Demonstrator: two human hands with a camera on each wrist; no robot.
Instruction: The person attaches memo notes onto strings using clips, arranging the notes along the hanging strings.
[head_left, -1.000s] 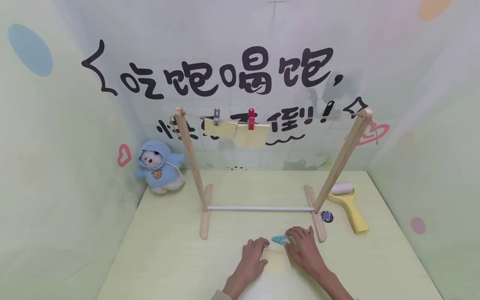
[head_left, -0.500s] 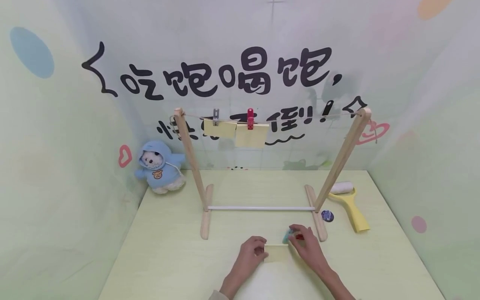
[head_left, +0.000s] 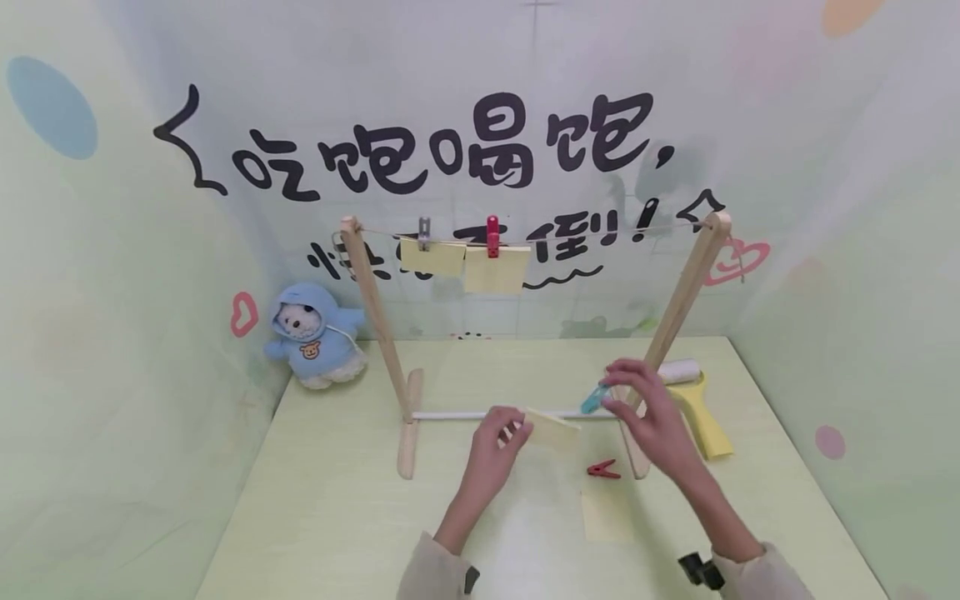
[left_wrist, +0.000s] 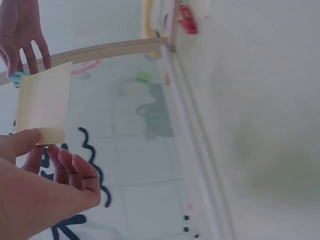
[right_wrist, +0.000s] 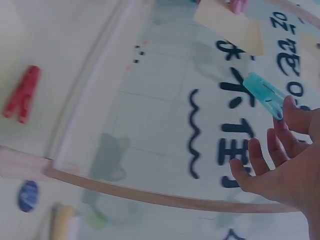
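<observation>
Between thumb and fingers, my left hand [head_left: 493, 450] pinches a pale yellow sticky note [left_wrist: 45, 100] above the table, in front of the rack's white crossbar [head_left: 480, 415]. To its right, my right hand [head_left: 658, 421] pinches a turquoise clothespin [right_wrist: 264, 94] by its handle end, with the other fingers spread. Paper and clothespin are apart in the head view. A red clothespin [head_left: 602, 469] and another yellow sticky note [head_left: 607, 514] lie on the table below. Two notes hang from the rack's string, one by a grey clothespin [head_left: 424, 233], one by a red clothespin [head_left: 492, 237].
The wooden rack [head_left: 378, 317] stands mid-table, its right post [head_left: 686, 287] partly behind my right hand. A plush toy [head_left: 315, 337] sits at the back left. On the right lies a yellow lint roller [head_left: 703, 417]. A small blue disc [right_wrist: 28, 195] shows in the right wrist view.
Both hands have risen from the table and moved forward, carrying the sticky note and the turquoise clothespin. The red clothespin and the note on the table have come into plain view.
</observation>
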